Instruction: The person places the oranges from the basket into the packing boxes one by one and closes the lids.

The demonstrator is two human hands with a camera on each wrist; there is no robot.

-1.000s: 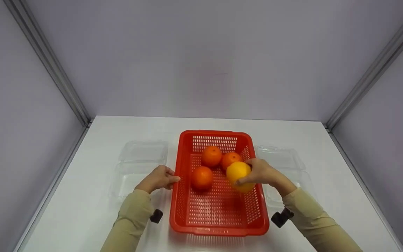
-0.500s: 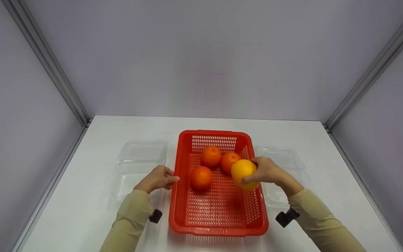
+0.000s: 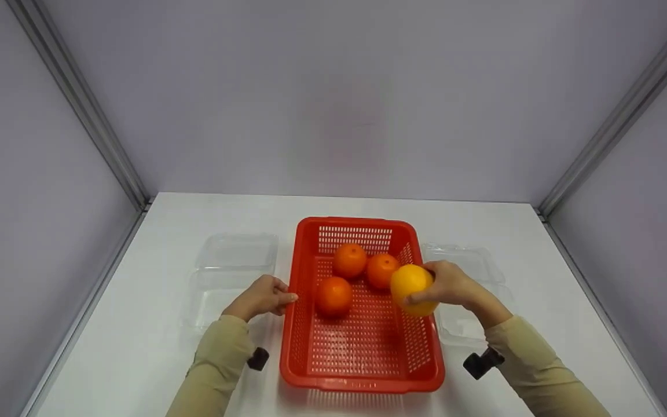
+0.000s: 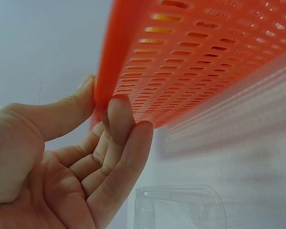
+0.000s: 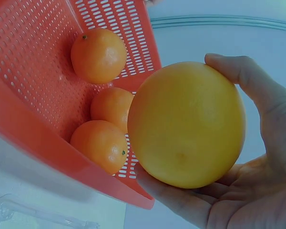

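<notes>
My right hand [image 3: 452, 286] grips a large yellow-orange citrus fruit [image 5: 186, 124], thumb on one side and fingers curled round the other. The fruit is raised over the right rim of a red perforated plastic basket [image 3: 356, 384]. Inside the basket lie three oranges: one at the back [image 3: 350, 260], another beside it [image 3: 382, 270] and a third nearer the left wall [image 3: 333, 296]. My left hand [image 3: 262, 297] pinches the basket's left rim; the left wrist view shows the thumb [image 4: 69, 112] on the outer edge and fingertips under the rim.
An open clear plastic clamshell box [image 3: 235, 252] stands on the white table left of the basket. A second clear box [image 3: 464, 260] is at the right, partly behind my right hand. Pale walls enclose the table at the back and both sides.
My right hand has moved a short way to the right with the yellow-orange citrus fruit, from over the basket's inside toward its right rim. My left hand keeps its place on the rim.
</notes>
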